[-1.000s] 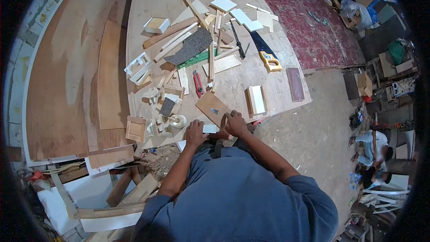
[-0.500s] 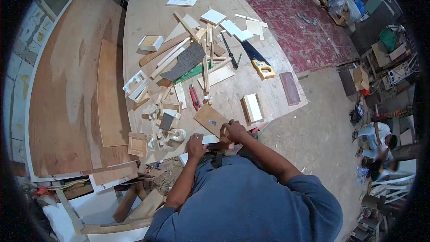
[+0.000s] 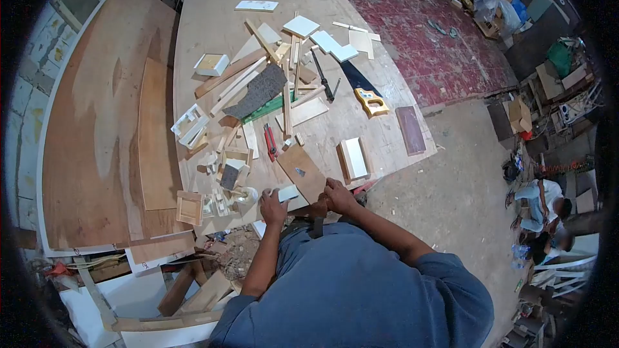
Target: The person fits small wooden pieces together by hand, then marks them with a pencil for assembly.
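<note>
At the near edge of the workbench, my left hand (image 3: 274,207) has its fingers closed on the left end of a small white piece (image 3: 290,193). My right hand (image 3: 340,197) is closed beside the near right corner of a flat brown board (image 3: 301,171). Whatever its fingers hold is hidden. A small dark patch marks the board's middle. Beyond the board lies a red utility knife (image 3: 270,141). To the right stands a small wooden box with a white panel (image 3: 354,158).
Wood strips, a dark abrasive sheet (image 3: 259,92) and white tiles (image 3: 301,26) cover the bench's middle. A yellow-handled handsaw (image 3: 371,102) lies right of them. Small box frames (image 3: 189,207) stand at the left edge. Two people (image 3: 545,206) sit on the far right.
My right hand has drawn slightly nearer my body, uncovering more of the brown board's right end. My left hand has shifted a little left. The whole view has turned slightly.
</note>
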`<act>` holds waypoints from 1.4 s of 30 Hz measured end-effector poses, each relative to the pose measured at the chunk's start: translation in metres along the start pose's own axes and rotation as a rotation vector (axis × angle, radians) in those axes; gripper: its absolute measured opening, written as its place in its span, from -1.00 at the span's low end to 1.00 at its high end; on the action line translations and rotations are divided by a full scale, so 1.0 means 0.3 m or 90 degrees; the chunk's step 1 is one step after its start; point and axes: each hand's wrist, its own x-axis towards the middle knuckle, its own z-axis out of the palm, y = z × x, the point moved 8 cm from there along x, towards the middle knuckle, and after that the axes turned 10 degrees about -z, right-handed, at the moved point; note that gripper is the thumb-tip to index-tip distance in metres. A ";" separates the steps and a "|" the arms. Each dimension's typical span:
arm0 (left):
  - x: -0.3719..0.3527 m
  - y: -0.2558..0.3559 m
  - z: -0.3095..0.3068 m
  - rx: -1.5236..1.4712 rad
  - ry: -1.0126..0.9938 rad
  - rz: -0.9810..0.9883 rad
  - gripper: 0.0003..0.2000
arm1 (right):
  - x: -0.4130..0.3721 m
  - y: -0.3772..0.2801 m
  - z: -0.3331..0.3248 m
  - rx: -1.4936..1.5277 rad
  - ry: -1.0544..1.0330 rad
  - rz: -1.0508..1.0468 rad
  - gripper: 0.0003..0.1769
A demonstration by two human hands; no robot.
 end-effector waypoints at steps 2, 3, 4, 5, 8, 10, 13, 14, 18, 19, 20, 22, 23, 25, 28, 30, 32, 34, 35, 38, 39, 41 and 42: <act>0.007 0.007 0.007 0.000 0.011 -0.033 -0.46 | -0.009 0.001 0.006 -0.009 0.026 -0.024 -0.68; 0.016 0.002 0.011 -0.001 0.023 -0.063 -0.47 | -0.007 -0.002 0.003 -0.021 0.056 -0.046 -0.70; 0.023 0.007 0.007 -0.001 0.030 -0.069 -0.47 | -0.004 0.019 0.021 -0.019 0.054 -0.055 -0.70; 0.025 0.017 0.001 0.008 0.044 -0.049 -0.46 | -0.004 0.043 0.048 -0.004 0.030 -0.059 -0.70; 0.026 0.042 -0.044 0.025 0.074 -0.017 -0.45 | 0.005 0.049 0.045 0.042 0.006 -0.048 -0.71; 0.031 0.086 -0.111 0.032 0.098 0.016 -0.42 | 0.022 0.025 0.002 0.123 0.059 -0.012 -0.77; 0.038 0.140 -0.236 -0.103 0.153 0.073 -0.43 | 0.036 0.033 -0.015 0.400 -0.053 0.135 -0.57; 0.039 0.154 -0.275 -0.142 0.146 0.086 -0.43 | 0.009 0.099 0.071 0.028 0.021 -0.060 -0.53; 0.054 0.127 -0.304 -0.209 0.148 0.085 -0.43 | 0.057 0.039 0.026 -0.100 -0.016 -0.011 -0.36; 0.060 0.118 -0.293 -0.217 0.130 0.085 -0.42 | 0.069 0.024 0.021 -0.100 -0.016 -0.009 -0.36; 0.064 0.108 -0.282 -0.225 0.110 0.086 -0.42 | 0.081 0.028 0.037 -0.124 -0.071 0.035 -0.34; 0.078 0.080 -0.208 -0.174 0.043 0.109 -0.41 | 0.108 -0.013 0.035 -0.149 -0.122 0.084 -0.32; 0.085 0.070 -0.150 -0.123 -0.021 0.130 -0.39 | 0.119 -0.031 0.038 -0.166 -0.146 0.095 -0.30; 0.082 0.029 -0.056 -0.079 -0.053 0.164 -0.34 | 0.135 -0.043 0.033 -0.187 -0.162 0.111 -0.29; 0.051 0.026 0.030 0.071 -0.139 0.209 -0.24 | 0.129 -0.042 0.041 -0.161 -0.177 0.115 -0.22; 0.039 0.033 0.044 0.118 -0.134 0.210 -0.21 | 0.135 -0.031 0.037 -0.153 -0.160 0.119 -0.21; 0.021 0.034 0.063 0.167 -0.134 0.204 -0.18 | 0.129 -0.017 0.064 -0.152 -0.200 0.146 -0.15; 0.016 0.030 0.072 0.218 -0.161 0.170 -0.12 | 0.150 -0.022 0.090 -0.156 -0.194 0.174 -0.15; 0.014 0.039 0.068 0.218 -0.161 0.173 -0.12 | 0.157 -0.019 0.094 -0.161 -0.189 0.195 -0.14; 0.038 0.032 0.070 0.197 -0.137 0.133 -0.08 | 0.175 -0.019 0.104 -0.204 -0.196 0.197 -0.11; 0.045 0.029 0.072 0.190 -0.145 0.123 -0.07 | 0.178 -0.015 0.107 -0.206 -0.195 0.195 -0.11; 0.051 0.024 0.074 0.184 -0.151 0.112 -0.06 | 0.180 -0.005 0.115 -0.206 -0.193 0.193 -0.09; 0.048 0.024 0.076 0.177 -0.162 0.105 -0.05 | 0.185 -0.007 0.110 -0.206 -0.192 0.193 -0.09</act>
